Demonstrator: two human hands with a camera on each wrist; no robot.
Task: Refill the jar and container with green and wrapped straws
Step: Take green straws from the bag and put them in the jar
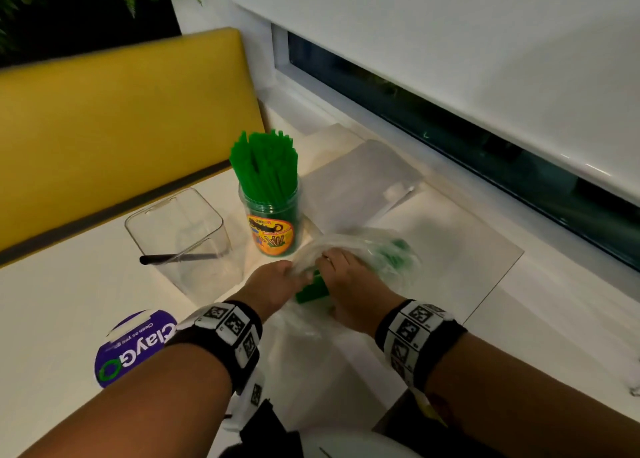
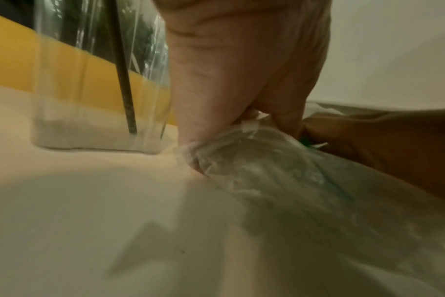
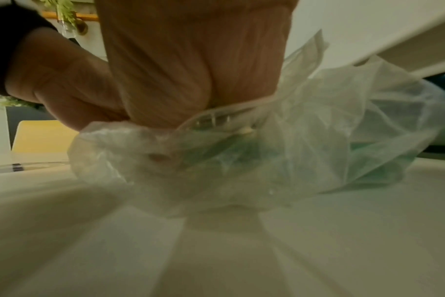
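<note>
A round plastic jar (image 1: pixel 270 225) with an orange label stands upright on the white table, packed with green straws (image 1: pixel 265 167). To its left stands a clear square container (image 1: pixel 180 236) holding one dark straw (image 1: pixel 176 258). In front of the jar lies a thin clear plastic bag (image 1: pixel 374 250) with a bundle of green straws (image 1: pixel 311 289) inside. My left hand (image 1: pixel 277 281) pinches the bag's crumpled edge (image 2: pixel 231 148). My right hand (image 1: pixel 346 277) grips the same bag (image 3: pixel 267 152) just beside it.
A purple round sticker (image 1: pixel 133 345) lies on the table (image 1: pixel 52 319) at the front left. A flat clear plastic sheet (image 1: pixel 360 180) lies behind the jar. A yellow bench back (image 1: pixel 121 118) runs along the far side, a window sill (image 1: pixel 519 250) along the right.
</note>
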